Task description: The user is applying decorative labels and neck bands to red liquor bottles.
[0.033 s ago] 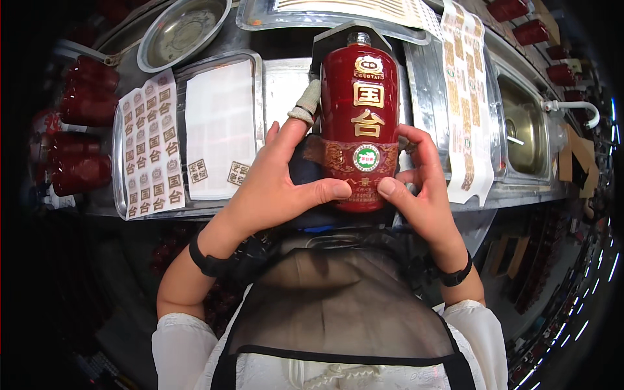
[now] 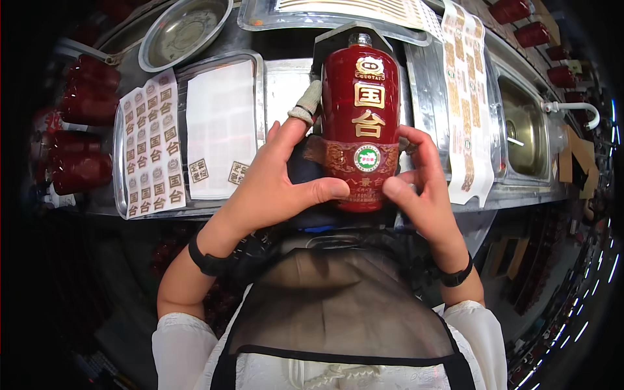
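A glossy dark-red bottle (image 2: pixel 361 97) with raised gold characters leans back on a dark angular stand (image 2: pixel 316 49), its clear threaded neck pointing away from me. Around its lower part runs a red-and-gold band label with a round green-and-white emblem (image 2: pixel 367 158). My left hand (image 2: pixel 283 166) grips the bottle's lower left side, thumb on the front. A cloth finger cover (image 2: pixel 307 105) sits on its raised index finger, which lies along the left flank. My right hand (image 2: pixel 422 185) holds the lower right side, thumb at the label's edge and fingers curled partly out of sight behind the bottle.
To the left lie a sheet of gold character stickers (image 2: pixel 153 146) and a mostly bare white backing sheet (image 2: pixel 220 130) on trays. A metal basin (image 2: pixel 151 58) stands far left. On the right are a hanging label strip (image 2: pixel 469 117) and a sink (image 2: pixel 530 123). More red bottles (image 2: pixel 81 172) stand at left.
My right thumb has slid slightly to the right across the label, toward the bottle's edge, uncovering more print. The left hand is nearly unchanged.
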